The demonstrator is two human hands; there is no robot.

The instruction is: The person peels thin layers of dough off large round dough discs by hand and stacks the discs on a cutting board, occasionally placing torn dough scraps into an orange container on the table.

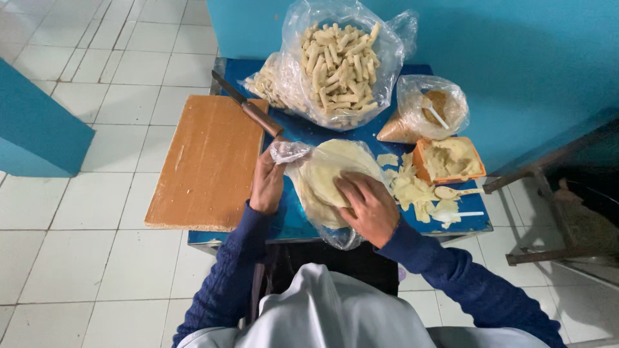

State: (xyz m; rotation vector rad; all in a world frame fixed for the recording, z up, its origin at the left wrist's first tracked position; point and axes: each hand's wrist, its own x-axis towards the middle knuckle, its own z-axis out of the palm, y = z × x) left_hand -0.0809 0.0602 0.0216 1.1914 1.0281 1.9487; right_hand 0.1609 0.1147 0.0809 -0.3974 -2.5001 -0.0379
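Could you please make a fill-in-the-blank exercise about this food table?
1. The knife lies across the far corner of the wooden ____.
2. The right hand rests flat on a stack of round, pale ____ in a clear bag.
3. The left hand grips the bag's open ____.
4. The table top is ____ in colour.

Missing words: board; wrappers; end; blue
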